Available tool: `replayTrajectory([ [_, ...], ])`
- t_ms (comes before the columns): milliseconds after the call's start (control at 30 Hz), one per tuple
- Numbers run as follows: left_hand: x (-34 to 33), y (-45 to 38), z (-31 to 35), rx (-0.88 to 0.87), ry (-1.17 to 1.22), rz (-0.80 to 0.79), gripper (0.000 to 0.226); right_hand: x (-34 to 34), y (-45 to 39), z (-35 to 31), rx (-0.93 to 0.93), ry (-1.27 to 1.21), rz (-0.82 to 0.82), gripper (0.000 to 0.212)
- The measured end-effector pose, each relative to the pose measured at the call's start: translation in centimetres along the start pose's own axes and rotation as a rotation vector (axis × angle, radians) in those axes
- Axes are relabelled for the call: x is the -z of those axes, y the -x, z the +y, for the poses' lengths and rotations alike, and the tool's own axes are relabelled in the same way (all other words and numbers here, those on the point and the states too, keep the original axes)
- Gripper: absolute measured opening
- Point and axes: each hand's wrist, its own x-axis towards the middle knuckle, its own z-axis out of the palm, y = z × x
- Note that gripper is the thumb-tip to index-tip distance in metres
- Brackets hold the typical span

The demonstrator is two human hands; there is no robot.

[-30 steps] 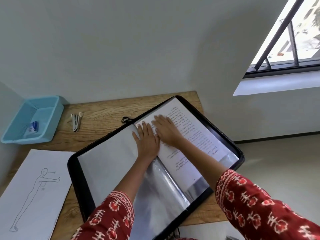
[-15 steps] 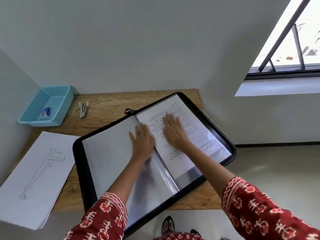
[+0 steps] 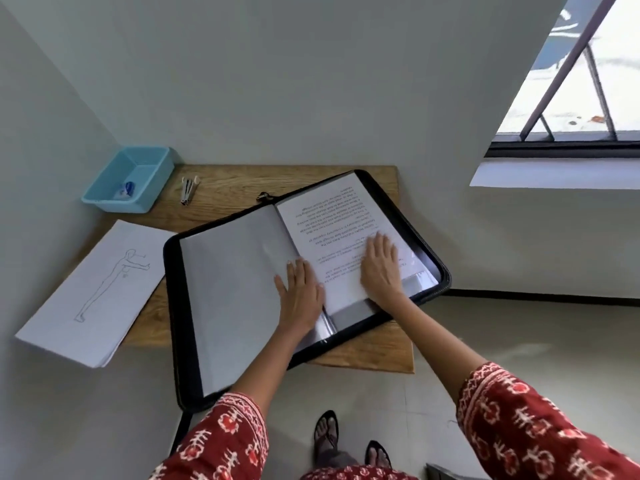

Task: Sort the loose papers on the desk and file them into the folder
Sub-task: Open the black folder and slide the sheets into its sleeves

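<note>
Home study corner, wooden desk (image 3: 242, 181) (barred window (image 3: 571, 81))

Black-edged folder (image 3: 172, 306), light-blue tray (image 3: 104, 197), red sleeves (image 3: 221, 441) with seemingly floral white print.

Both arms stretched forward, sleeves in red print ending above the elbows. Left hand (image 3: 300, 296) flat, palm down, fingers together and pointing away, thumb spread to the left. Right hand (image 3: 381, 268) flat too, palm down, fingers slightly fanned. Hands near each other but apart. Sandalled feet below.
</note>
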Motion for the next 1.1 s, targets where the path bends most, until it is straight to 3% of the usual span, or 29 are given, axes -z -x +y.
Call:
replayTrajectory([
  [167, -1.4, 3.3, 0.2, -0.035, -0.011, 0.051, 0.066, -1.2, 2.8, -2.0, 0.352, 0.014, -0.158, 0.054],
  [333, -2.3, 6.6, -3.0, 0.015, 0.068, 0.132, 0.059, -1.6, 3.9, -1.2, 0.176, 0.088, -0.097, 0.054],
  [467, -0.7, 8.4, -5.3, 0.125, 0.213, 0.443, 0.031, -2.1, 5.4, -6.2, 0.357, 0.152, -0.083, 0.059],
  [533, 0.2, 9.4, -7.0, 0.248, 0.299, 0.505, 0.021, -2.5, 6.6, -9.5, 0.469, 0.105, -0.148, 0.061],
  [667, 1.0, 11.3, -10.3, 0.489, 0.390, 0.481, 0.025, -4.1, 8.7, -15.6, 0.604, -0.035, -0.276, 0.069],
  [800, 1.6, 12.9, -12.4, 0.553, 0.511, 0.454, 0.034, -6.0, 10.0, -18.7, 0.599, -0.024, -0.378, 0.081],
  [1000, 1.6, 13.1, -12.9, 0.551, 0.503, 0.446, 0.035, -6.6, 9.5, -19.1, 0.553, -0.083, -0.262, 0.048],
  [1100, 1.3, 12.6, -13.2, 0.548, 0.470, 0.456, 0.032, -6.0, 8.5, -18.3, 0.474, -0.337, -0.247, 0.042],
])
